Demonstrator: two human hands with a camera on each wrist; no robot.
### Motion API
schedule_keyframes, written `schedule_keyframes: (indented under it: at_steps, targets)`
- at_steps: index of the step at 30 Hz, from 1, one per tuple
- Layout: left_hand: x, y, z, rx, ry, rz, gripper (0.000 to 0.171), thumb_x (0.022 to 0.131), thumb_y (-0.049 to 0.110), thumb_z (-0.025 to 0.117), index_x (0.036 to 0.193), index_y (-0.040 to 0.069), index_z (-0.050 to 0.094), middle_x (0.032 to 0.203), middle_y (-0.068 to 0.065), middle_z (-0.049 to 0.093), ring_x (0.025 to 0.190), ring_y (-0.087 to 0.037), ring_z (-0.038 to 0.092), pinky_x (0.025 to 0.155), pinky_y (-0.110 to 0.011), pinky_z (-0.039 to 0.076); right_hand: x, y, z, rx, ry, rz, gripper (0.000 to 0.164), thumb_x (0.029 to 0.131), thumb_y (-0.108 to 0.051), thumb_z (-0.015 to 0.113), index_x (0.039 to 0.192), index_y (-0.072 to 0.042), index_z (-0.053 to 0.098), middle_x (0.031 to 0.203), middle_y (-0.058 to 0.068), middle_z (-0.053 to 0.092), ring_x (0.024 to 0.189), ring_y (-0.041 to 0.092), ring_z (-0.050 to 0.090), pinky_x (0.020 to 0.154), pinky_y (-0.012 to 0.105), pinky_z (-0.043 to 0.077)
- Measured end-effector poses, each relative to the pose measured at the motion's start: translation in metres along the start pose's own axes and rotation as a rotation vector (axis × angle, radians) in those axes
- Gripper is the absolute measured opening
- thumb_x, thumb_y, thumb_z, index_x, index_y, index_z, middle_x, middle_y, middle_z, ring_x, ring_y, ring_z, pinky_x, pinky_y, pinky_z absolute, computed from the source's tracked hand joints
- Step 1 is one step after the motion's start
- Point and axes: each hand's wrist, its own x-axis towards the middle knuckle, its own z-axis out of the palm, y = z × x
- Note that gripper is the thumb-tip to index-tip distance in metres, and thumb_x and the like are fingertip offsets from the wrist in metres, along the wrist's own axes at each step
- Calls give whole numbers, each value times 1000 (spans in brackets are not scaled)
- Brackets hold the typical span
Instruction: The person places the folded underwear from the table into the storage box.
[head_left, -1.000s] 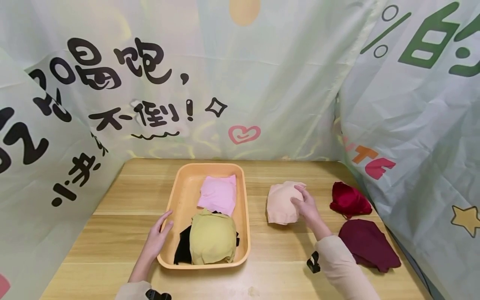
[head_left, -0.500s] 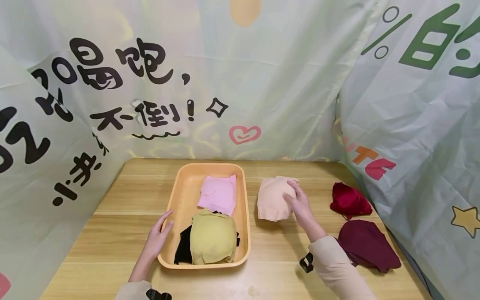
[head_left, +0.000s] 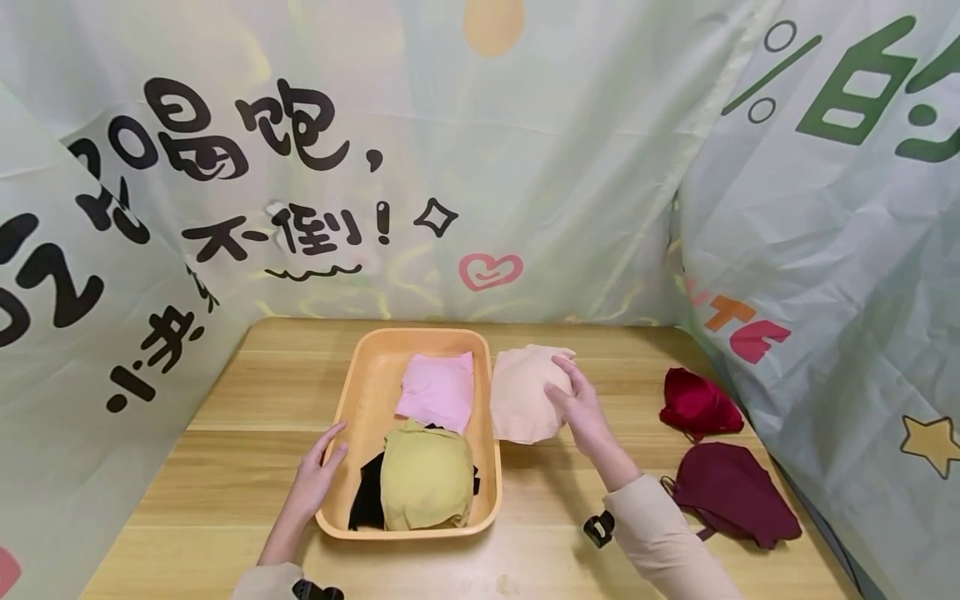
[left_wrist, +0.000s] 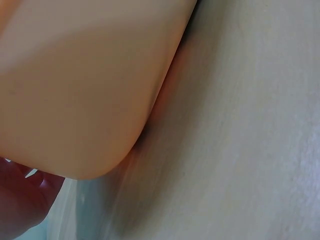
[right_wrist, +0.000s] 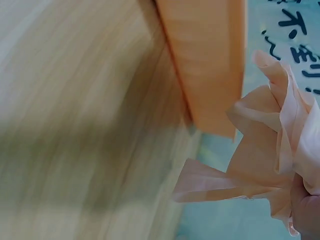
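My right hand [head_left: 583, 412] grips a pale pink folded bra [head_left: 525, 393], fingers and thumb on its rounded right side. The bra hangs close beside the right rim of an orange tray [head_left: 486, 521], overlapping it in the head view. Loose folds of the pale bra [right_wrist: 260, 145] show in the right wrist view, near the tray's outer wall [right_wrist: 205, 60]. At the tray's left rim rests my left hand [head_left: 313, 471], fingertips over the edge. Inside lie a pink folded bra [head_left: 437, 387], a yellow-green one [head_left: 426, 475] and a black one [head_left: 366, 496] partly hidden under it.
On the right of the wooden table [head_left: 255, 467] lie a bright red bra [head_left: 697, 402] and a maroon one [head_left: 735, 492] with thin straps. Printed cloth curtains [head_left: 585, 167] enclose the back and both sides.
My right hand has moved left with the pale pink bra, from the table right of the tray up to its right rim. My left hand has stayed at the tray's left rim.
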Motion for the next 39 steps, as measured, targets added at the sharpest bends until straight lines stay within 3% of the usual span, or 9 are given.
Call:
schedule_keyframes:
  at_steps: [6, 17, 24, 31, 39]
  targets:
    - [0, 0, 1, -7, 8, 8, 45, 98, 22, 42, 138, 3, 35, 146, -23, 24, 134, -42, 15, 106, -57, 16, -4, -6, 16, 5, -34, -29, 52, 88, 2, 50, 137, -9, 37, 133, 16, 41, 94, 10, 51, 73, 21, 49]
    - [0, -1, 1, -2, 7, 12, 45, 98, 22, 41, 138, 2, 34, 146, -23, 24, 134, -42, 14, 106, -57, 15, -8, -15, 48, 41, -94, -51, 50, 87, 3, 51, 135, -9, 41, 133, 17, 43, 97, 18, 51, 71, 27, 50]
    - [0, -2, 0, -7, -1, 12, 46, 98, 22, 41, 138, 2, 33, 146, -24, 22, 135, -43, 12, 106, -58, 14, -10, -18, 67, 70, -143, -66, 50, 87, 3, 52, 134, -8, 41, 134, 16, 42, 97, 18, 51, 68, 27, 50]
    - [0, 0, -1, -8, 3, 17, 45, 98, 22, 41, 138, 3, 34, 146, -23, 23, 134, -43, 13, 106, -58, 14, -12, -18, 86, 74, -191, -80, 49, 87, 3, 52, 134, -6, 42, 139, 15, 38, 110, 22, 45, 77, 24, 47]
    - [1, -2, 0, -12, 12, 27, 45, 98, 22, 42, 137, 3, 35, 145, -23, 25, 134, -42, 16, 106, -58, 16, -9, -13, 103, 58, -218, -57, 48, 87, 1, 52, 133, -7, 43, 139, 14, 39, 102, 19, 49, 72, 24, 48]
